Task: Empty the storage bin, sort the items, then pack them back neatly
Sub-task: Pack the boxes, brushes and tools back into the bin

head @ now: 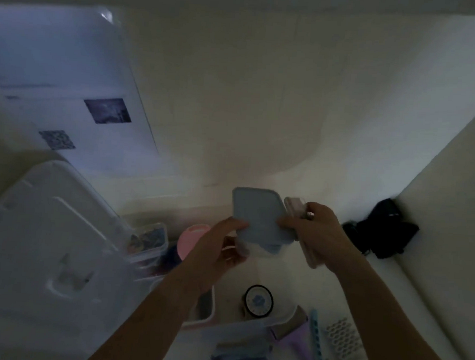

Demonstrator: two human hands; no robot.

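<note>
Both hands held a container above the storage bin.
The left hand [221, 243] and right hand [308, 234] gripped a clear plastic box with grey-blue flat lid [259, 220], probably to sort it; the right also clasped a pale slim case [295, 208]. The clear plastic storage bin [249, 326] below contained a round black-rimmed tin [258, 300].

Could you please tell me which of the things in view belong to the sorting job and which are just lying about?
In the job:
left hand and right hand, holding a blue lid
pink lid
round tin
white grid tray

Lying about:
black cloth
wall sheet with pictures
</note>
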